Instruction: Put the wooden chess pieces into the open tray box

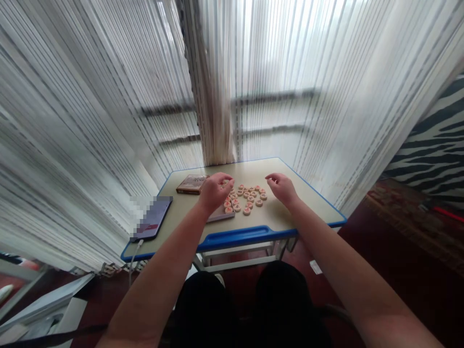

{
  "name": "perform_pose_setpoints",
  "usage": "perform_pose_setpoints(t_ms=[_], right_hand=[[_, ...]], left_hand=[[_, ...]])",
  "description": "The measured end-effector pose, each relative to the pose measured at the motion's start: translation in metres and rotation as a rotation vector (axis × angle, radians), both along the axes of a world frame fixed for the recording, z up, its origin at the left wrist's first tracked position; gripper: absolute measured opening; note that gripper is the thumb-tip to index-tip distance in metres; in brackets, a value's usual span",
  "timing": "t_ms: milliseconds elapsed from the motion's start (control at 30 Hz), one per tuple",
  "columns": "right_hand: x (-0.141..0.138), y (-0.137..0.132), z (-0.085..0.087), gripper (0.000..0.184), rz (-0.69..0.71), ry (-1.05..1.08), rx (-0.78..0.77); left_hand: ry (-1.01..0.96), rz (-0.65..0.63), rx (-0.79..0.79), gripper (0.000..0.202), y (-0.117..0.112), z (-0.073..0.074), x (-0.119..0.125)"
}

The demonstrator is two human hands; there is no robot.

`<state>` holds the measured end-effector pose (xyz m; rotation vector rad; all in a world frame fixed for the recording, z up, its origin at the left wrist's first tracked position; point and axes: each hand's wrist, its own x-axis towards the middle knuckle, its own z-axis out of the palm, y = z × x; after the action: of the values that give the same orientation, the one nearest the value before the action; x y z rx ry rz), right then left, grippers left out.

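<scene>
My left hand (214, 192) is curled over the left end of the round game pieces (249, 197), which lie scattered mid-counter (261, 220); whether it grips one I cannot tell; my right hand (282, 189) hovers loosely half-open just right of them, nothing visible in it; a brown box (192, 184) lies behind my left hand; a phone (154, 217) sits near the counter's left edge.

Both hands hover over round game pieces (248, 197) scattered on the desk (290, 217). The left hand (213, 191) is curled above a flat tray (222, 213); the right hand (282, 188) hangs just beside the pieces. A box (192, 184) and phone (152, 218) lie left.
</scene>
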<state>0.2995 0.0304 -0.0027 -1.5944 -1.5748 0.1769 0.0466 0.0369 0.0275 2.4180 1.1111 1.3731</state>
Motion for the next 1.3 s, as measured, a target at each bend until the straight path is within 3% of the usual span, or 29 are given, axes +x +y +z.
perform_pose_setpoints(t_ms=[133,300,467,567,733,867,967,1133,1300], right_hand=[[0.005,-0.004,-0.024,0.024,0.024,-0.115,0.07],[-0.029,-0.003,-0.024,0.026,0.175,-0.354,0.104],[-0.032,0.002,-0.025,0.036,0.017,-0.354,-0.092],[-0.027,0.004,-0.026,0.036,-0.076,-0.38,-0.179],[-0.029,0.005,-0.025,0.034,-0.105,-0.427,-0.217],[-0.029,0.003,-0.025,0.032,-0.091,-0.363,-0.21],[-0.029,0.001,-0.024,0.032,-0.063,-0.315,-0.152],[-0.033,-0.001,-0.026,0.016,0.041,-0.374,0.023],[-0.04,-0.004,-0.032,0.013,0.25,-0.409,0.207]], left_hand=[[0.054,0.075,0.078,0.025,-0.015,-0.01,0.0],[0.253,0.085,0.218,0.057,-0.019,-0.036,-0.034],[0.152,0.175,0.087,0.064,-0.019,-0.052,-0.045],[0.153,0.122,0.006,0.063,-0.019,-0.053,-0.041],[0.202,0.16,-0.013,0.055,-0.017,-0.053,-0.045],[0.188,0.234,-0.149,0.063,-0.008,-0.061,-0.05],[0.143,0.258,-0.248,0.066,0.0,-0.069,-0.05],[0.033,0.266,-0.252,0.06,0.007,-0.074,-0.049],[-0.038,0.246,-0.241,0.05,0.008,-0.072,-0.049]])
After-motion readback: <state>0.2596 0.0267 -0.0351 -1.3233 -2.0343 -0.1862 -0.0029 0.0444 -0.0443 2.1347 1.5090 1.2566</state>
